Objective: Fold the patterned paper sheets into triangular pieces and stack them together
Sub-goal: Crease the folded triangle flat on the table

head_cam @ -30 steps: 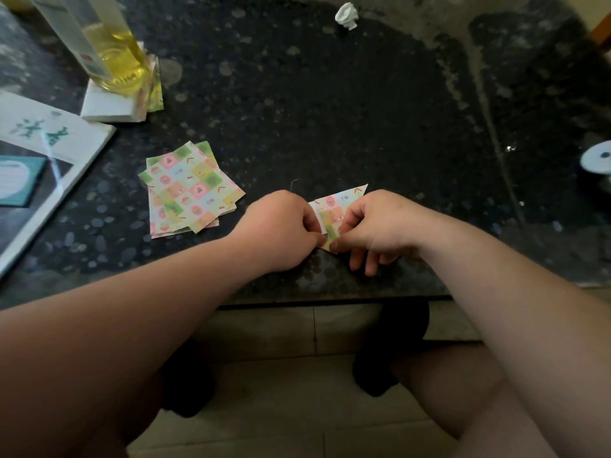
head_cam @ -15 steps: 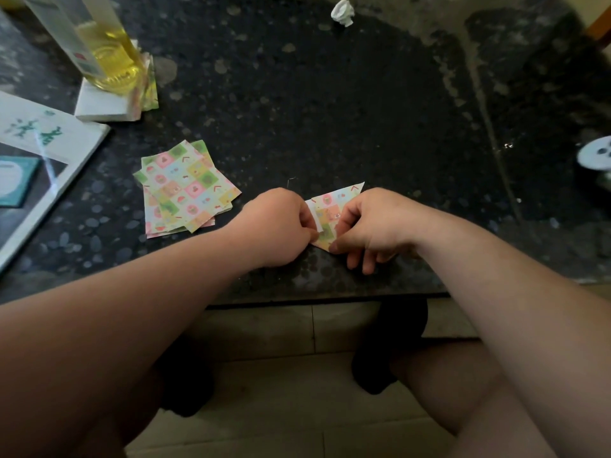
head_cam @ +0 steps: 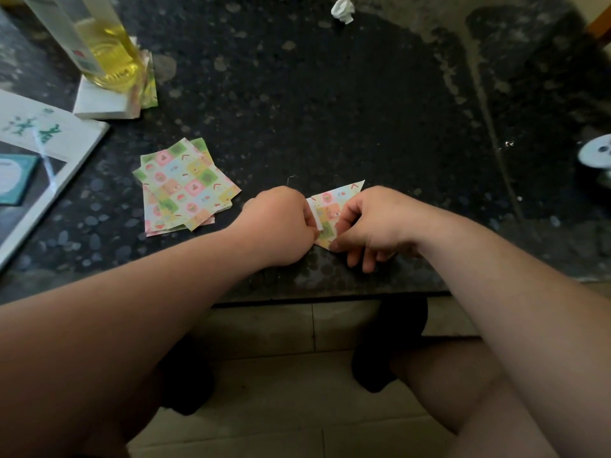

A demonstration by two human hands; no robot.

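A partly folded patterned paper piece lies near the front edge of the dark stone table, one pointed corner sticking up to the right. My left hand pinches its left edge, where a white flap shows. My right hand pinches its right side with thumb and forefinger, the other fingers curled below. A fanned stack of flat patterned paper sheets lies to the left of my left hand, untouched.
At the far left stand a bottle of yellow liquid on a white pad and a white booklet. A crumpled white scrap lies at the back. A white round object sits at the right edge.
Both hands stay on the folded piece with only small finger shifts. The view has drifted slightly, so everything sits a little higher in frame.
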